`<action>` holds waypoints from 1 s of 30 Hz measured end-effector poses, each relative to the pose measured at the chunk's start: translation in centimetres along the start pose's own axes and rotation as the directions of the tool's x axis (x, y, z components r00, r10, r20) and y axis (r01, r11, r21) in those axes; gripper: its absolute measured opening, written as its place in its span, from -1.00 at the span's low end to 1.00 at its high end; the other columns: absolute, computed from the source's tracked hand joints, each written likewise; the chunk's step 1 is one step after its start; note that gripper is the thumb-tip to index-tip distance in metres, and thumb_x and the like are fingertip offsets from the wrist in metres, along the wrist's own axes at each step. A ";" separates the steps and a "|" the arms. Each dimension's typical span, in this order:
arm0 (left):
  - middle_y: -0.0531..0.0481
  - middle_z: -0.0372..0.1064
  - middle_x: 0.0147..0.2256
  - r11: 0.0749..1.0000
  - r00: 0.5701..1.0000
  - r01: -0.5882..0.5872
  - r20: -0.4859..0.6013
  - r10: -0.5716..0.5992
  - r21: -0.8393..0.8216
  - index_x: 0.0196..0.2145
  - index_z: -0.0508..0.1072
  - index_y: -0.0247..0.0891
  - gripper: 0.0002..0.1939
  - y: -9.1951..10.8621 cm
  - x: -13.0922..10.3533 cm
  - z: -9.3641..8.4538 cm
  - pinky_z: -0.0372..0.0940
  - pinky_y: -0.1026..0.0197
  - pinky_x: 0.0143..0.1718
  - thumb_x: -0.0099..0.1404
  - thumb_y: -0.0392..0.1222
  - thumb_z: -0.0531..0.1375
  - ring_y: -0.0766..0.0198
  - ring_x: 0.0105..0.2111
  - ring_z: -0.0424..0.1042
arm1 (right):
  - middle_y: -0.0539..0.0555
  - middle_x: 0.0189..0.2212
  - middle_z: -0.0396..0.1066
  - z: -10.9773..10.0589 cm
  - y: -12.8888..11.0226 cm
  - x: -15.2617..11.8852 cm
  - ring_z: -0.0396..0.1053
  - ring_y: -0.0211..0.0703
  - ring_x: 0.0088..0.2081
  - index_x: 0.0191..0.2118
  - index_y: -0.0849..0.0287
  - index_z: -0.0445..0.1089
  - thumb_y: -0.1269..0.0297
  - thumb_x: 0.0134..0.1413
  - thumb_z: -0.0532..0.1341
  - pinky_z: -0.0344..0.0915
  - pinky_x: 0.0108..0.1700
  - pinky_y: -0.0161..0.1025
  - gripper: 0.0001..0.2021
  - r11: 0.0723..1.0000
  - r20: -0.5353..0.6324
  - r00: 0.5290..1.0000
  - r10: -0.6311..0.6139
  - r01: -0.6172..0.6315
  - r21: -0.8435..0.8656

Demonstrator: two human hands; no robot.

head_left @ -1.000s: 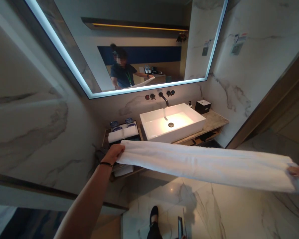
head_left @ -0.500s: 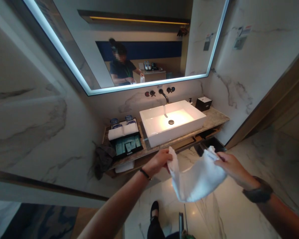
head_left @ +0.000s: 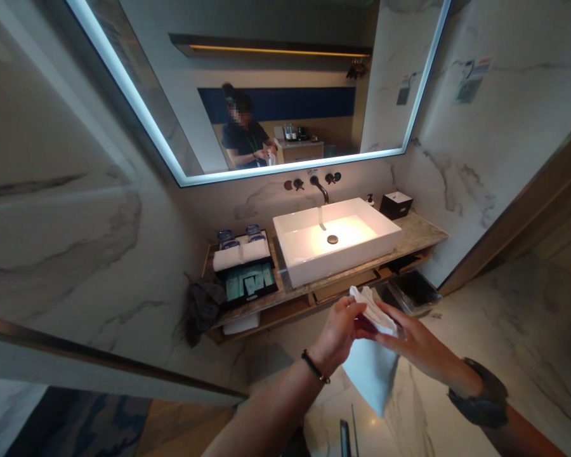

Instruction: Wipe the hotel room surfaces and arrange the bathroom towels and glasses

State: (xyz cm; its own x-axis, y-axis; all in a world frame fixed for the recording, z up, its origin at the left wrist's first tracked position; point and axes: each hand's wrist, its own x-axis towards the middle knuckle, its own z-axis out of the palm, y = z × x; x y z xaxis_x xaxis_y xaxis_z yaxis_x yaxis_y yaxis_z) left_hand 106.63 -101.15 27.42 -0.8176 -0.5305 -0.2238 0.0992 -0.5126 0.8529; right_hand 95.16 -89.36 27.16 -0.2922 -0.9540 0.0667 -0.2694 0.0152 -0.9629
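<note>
A white cloth (head_left: pixel 372 374) hangs in front of the vanity, its top bunched between my two hands. My left hand (head_left: pixel 337 330) grips its left upper part, thumb on top. From the other side my right hand (head_left: pixel 412 336) holds the same cloth, the fingers reaching close to my left hand. The lower part of the cloth droops to a point above the marble floor. Beyond it stands the white rectangular sink (head_left: pixel 295 273), with a dark wall faucet (head_left: pixel 320 189) over it.
Left of the sink, a black tray (head_left: pixel 250 293) carries rolled towels (head_left: pixel 240 252), blue-tinted glasses (head_left: pixel 252 233) and small packets. A dark cloth (head_left: pixel 204 308) hangs at the counter's left end. A tissue box (head_left: pixel 396 205) stands right; a bin (head_left: pixel 413 291) sits below. A lit mirror (head_left: pixel 290 166) spans the wall.
My hands have come together, and the cloth that was stretched between them is now gathered at the top and hanging narrower. My view has shifted slightly.
</note>
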 end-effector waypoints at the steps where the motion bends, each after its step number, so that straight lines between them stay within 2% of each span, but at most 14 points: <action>1: -0.04 0.40 -0.50 1.000 0.999 -0.008 0.039 0.009 -0.026 -0.30 0.33 -0.34 -0.74 0.2 -0.2 -0.1 0.39 0.18 -0.46 0.08 -0.14 0.22 0.25 -0.54 0.43 | 0.13 0.17 0.25 0.1 0.0 -0.2 0.22 0.06 0.17 0.22 0.12 0.16 0.13 0.00 0.29 0.18 0.20 -0.02 -0.35 1.000 -0.012 1.000 -0.021 0.022 0.012; 3: -0.07 0.42 -0.48 0.998 0.994 -0.059 0.093 0.058 0.002 -0.25 0.34 -0.35 -0.69 0.9 -0.5 -0.7 0.41 0.12 -0.38 0.12 -0.09 0.22 0.22 -0.50 0.45 | 0.17 0.19 0.22 0.0 0.3 -0.3 0.20 0.07 0.18 0.21 0.16 0.15 0.21 -0.06 0.30 0.13 0.24 0.01 -0.32 1.000 -0.109 0.994 -0.030 0.031 0.002; 5: -0.08 0.43 -0.42 0.968 0.979 -0.203 0.042 0.199 0.147 -0.18 0.36 -0.35 -0.64 2.0 -0.5 -2.2 0.39 0.11 -0.29 0.10 -0.12 0.27 0.21 -0.43 0.46 | 0.19 0.15 0.27 -0.3 0.8 -0.1 0.25 0.07 0.14 0.19 0.18 0.18 0.22 -0.06 0.24 0.17 0.21 0.04 -0.37 1.000 -0.179 0.984 -0.003 0.001 -0.012; 7: -0.13 0.45 -0.24 0.887 0.938 -0.328 -0.002 0.347 0.326 -0.08 0.37 -0.33 -0.49 3.1 0.1 -4.1 0.35 0.13 -0.15 0.00 -0.20 0.36 0.18 -0.25 0.46 | 0.19 0.08 0.33 -0.5 1.0 0.4 0.33 0.06 0.05 0.19 0.16 0.18 0.22 -0.06 0.21 0.25 0.13 0.03 -0.38 1.000 -0.167 0.986 0.019 -0.019 -0.001; 8: -0.16 0.43 -0.13 0.856 0.930 -0.349 0.026 0.367 0.383 -0.02 0.36 -0.30 -0.36 3.5 0.5 -5.1 0.31 0.14 -0.06 -0.09 -0.24 0.41 0.16 -0.14 0.43 | 0.17 0.06 0.35 -0.6 1.0 0.7 0.36 0.05 0.02 0.19 0.15 0.18 0.23 -0.06 0.20 0.28 0.10 0.01 -0.38 1.000 -0.158 0.987 0.009 -0.011 -0.008; 10: -0.16 0.38 0.00 0.860 0.954 -0.296 0.180 0.242 0.415 0.05 0.35 -0.28 -0.18 3.8 1.6 -6.8 0.24 0.13 0.04 -0.22 -0.28 0.46 0.10 -0.01 0.36 | 0.15 0.03 0.37 -0.2 0.9 1.4 0.37 0.02 0.00 0.17 0.13 0.21 0.26 -0.08 0.19 0.28 0.08 -0.04 -0.39 0.998 -0.165 0.985 -0.040 0.032 -0.049; 12: -0.13 0.45 -0.08 0.890 0.950 -0.187 0.307 0.056 0.415 -0.02 0.43 -0.33 -0.25 3.6 2.4 -7.9 0.26 0.12 0.00 -0.23 -0.25 0.46 0.10 -0.09 0.40 | 0.13 0.02 0.38 0.5 0.9 2.1 0.35 -0.01 0.01 0.15 0.11 0.24 0.31 -0.10 0.18 0.28 0.07 -0.09 -0.41 0.993 -0.173 0.981 -0.090 0.076 -0.090; 13: -0.10 0.48 -0.16 0.899 0.947 -0.144 0.321 0.005 0.413 -0.09 0.48 -0.36 -0.36 3.4 2.6 -8.1 0.27 0.13 -0.04 -0.20 -0.23 0.45 0.13 -0.16 0.43 | 0.12 0.02 0.38 0.9 1.0 2.4 0.35 -0.03 0.01 0.15 0.10 0.25 0.33 -0.10 0.18 0.28 0.05 -0.12 -0.41 0.991 -0.181 0.978 -0.105 0.089 -0.096; 16: -0.04 0.52 -0.33 0.920 0.973 -0.107 0.230 0.019 0.376 -0.30 0.55 -0.40 -0.61 2.9 2.6 -8.2 0.27 0.18 -0.13 -0.14 -0.21 0.43 0.23 -0.33 0.42 | 0.11 0.01 0.37 1.7 1.7 3.0 0.35 -0.08 -0.01 0.19 0.08 0.18 0.32 -0.05 0.23 0.32 0.00 -0.19 -0.39 0.994 -0.217 0.970 -0.104 0.108 0.005; 18: -0.04 0.52 -0.36 0.936 0.982 -0.110 0.180 0.051 0.334 -0.33 0.57 -0.39 -0.63 2.9 2.2 -8.0 0.28 0.20 -0.17 -0.15 -0.21 0.43 0.25 -0.37 0.41 | 0.12 0.08 0.31 1.9 2.5 3.3 0.33 -0.07 0.03 0.26 0.05 0.03 0.23 -0.05 0.31 0.31 0.03 -0.18 -0.25 0.983 -0.255 0.963 -0.083 0.121 0.138; 20: -0.04 0.53 -0.36 0.950 0.986 -0.105 0.152 0.062 0.293 -0.31 0.57 -0.39 -0.61 3.2 1.6 -7.7 0.29 0.20 -0.20 -0.16 -0.20 0.44 0.26 -0.39 0.41 | 0.17 0.14 0.24 2.0 3.4 3.4 0.29 0.00 0.08 0.30 0.08 -0.09 0.13 -0.15 0.40 0.29 0.08 -0.10 -0.07 0.967 -0.270 0.962 -0.032 0.098 0.236; 22: -0.04 0.53 -0.35 0.953 0.990 -0.097 0.123 0.064 0.286 -0.32 0.57 -0.39 -0.61 3.5 0.9 -7.8 0.30 0.21 -0.23 -0.16 -0.19 0.44 0.25 -0.40 0.41 | 0.22 0.13 0.27 2.4 4.3 3.6 0.28 0.08 0.08 0.24 0.19 0.05 0.04 -0.15 0.40 0.26 0.11 -0.02 -0.14 0.967 -0.224 0.974 0.036 0.023 0.254; 25: -0.05 0.52 -0.36 0.944 0.995 -0.088 0.066 0.071 0.317 -0.34 0.56 -0.40 -0.62 4.1 -0.1 -8.8 0.28 0.25 -0.27 -0.15 -0.17 0.45 0.28 -0.41 0.40 | 0.23 -0.01 0.41 3.5 5.0 4.0 0.33 0.11 0.00 0.01 0.27 0.34 -0.06 -0.02 0.30 0.25 0.06 -0.02 -0.42 0.976 -0.172 0.981 0.086 -0.048 0.212; 30: -0.07 0.50 -0.37 0.953 0.988 -0.085 -0.100 0.119 0.290 -0.31 0.52 -0.42 -0.58 5.1 -2.0 -11.7 0.26 0.30 -0.33 -0.08 -0.08 0.43 0.31 -0.42 0.40 | 0.15 -0.28 0.48 6.4 3.6 6.2 0.35 0.04 -0.21 -0.20 0.29 0.45 -0.20 -0.03 0.24 0.26 -0.17 -0.15 -0.44 0.972 -0.145 0.985 0.095 -0.060 0.229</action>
State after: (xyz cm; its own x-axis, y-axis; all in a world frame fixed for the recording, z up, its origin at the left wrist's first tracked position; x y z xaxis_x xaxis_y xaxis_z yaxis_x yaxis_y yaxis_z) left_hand 115.40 -110.60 26.70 -0.7393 -0.6524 -0.1670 0.0000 -0.2480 0.9688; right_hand 98.25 -97.18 22.40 -0.4463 -0.8948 0.0117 -0.0339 0.0038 -0.9994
